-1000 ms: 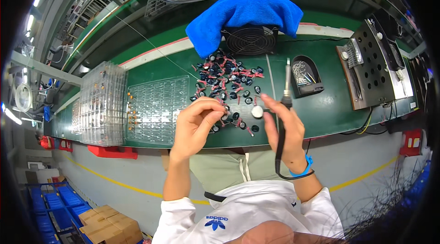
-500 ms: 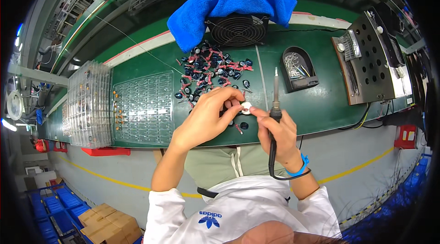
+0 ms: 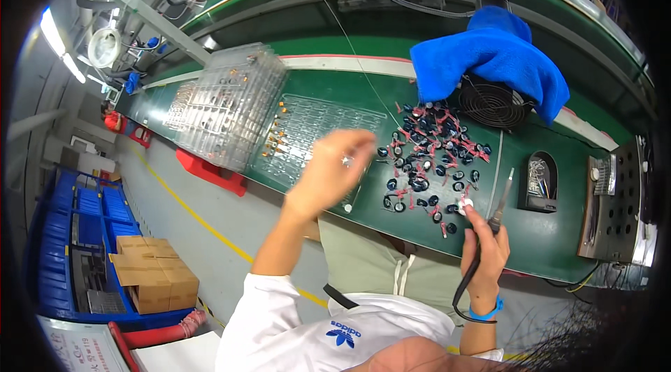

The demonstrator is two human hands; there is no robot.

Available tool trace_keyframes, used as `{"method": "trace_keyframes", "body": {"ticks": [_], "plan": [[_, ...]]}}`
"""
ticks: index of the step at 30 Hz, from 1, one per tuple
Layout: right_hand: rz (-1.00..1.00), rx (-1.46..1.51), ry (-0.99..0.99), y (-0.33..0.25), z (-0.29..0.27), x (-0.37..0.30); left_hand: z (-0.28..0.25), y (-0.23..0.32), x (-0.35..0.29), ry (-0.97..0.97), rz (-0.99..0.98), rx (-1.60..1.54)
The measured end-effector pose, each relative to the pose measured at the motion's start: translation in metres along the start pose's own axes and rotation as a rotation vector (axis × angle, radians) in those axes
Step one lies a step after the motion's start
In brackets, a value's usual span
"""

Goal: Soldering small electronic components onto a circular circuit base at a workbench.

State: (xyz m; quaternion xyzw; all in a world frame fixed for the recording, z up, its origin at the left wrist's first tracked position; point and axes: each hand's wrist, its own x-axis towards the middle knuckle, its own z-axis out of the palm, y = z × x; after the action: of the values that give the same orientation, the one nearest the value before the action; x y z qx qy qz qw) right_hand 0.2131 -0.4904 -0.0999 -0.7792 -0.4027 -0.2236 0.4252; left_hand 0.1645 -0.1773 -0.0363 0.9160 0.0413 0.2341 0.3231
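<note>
My right hand [image 3: 484, 250] is closed round a soldering iron [image 3: 498, 215], its tip pointing up and away and its black cable trailing past my wrist. A small white round piece [image 3: 465, 206] sits at the tips of that hand's fingers. Over the near right part of the clear blister tray [image 3: 328, 115] is my left hand [image 3: 334, 171], blurred, with its fingers curled. Whether it holds anything cannot be made out. Between the hands lies a loose heap of small dark round components with red wires [image 3: 437, 141]. Several orange parts [image 3: 277, 136] sit along the tray's left side.
A stack of clear trays [image 3: 227, 103] stands left of the blister tray. A fan [image 3: 493, 103] draped with a blue cloth [image 3: 489, 57] stands behind the heap. At right are a black bin [image 3: 538, 197] of metal pieces and a perforated metal box [image 3: 625, 197].
My left hand has left the white piece and moved left to the tray. My right hand keeps the soldering iron. The view has swung left.
</note>
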Motion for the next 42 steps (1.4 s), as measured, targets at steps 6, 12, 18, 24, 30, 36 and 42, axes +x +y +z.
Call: {"method": "trace_keyframes", "body": {"ticks": [6, 12, 18, 24, 30, 36, 42], "plan": [[0.034, 0.098, 0.084, 0.009, -0.007, -0.015, -0.084, -0.127, 0.01, 0.191, 0.023, 0.525], [0.04, 0.136, 0.15, 0.01, -0.01, -0.022, -0.082, -0.15, 0.011, 0.041, -0.052, 0.756], [0.04, 0.238, 0.167, 0.011, -0.024, -0.026, -0.074, -0.102, 0.013, 0.184, -0.1, 0.208], [0.013, 0.119, 0.206, 0.013, -0.028, -0.033, -0.006, -0.025, 0.009, 0.021, -0.155, -0.691], [0.152, 0.214, 0.438, 0.008, -0.015, -0.036, 0.056, 0.038, 0.005, -0.288, -0.163, -0.96], [0.06, 0.14, 0.285, 0.011, -0.026, -0.029, 0.09, 0.048, -0.002, -0.275, -0.135, -0.957], [0.044, 0.157, 0.339, 0.013, -0.027, -0.024, 0.098, 0.048, 0.0, -0.31, -0.008, -0.732]]}}
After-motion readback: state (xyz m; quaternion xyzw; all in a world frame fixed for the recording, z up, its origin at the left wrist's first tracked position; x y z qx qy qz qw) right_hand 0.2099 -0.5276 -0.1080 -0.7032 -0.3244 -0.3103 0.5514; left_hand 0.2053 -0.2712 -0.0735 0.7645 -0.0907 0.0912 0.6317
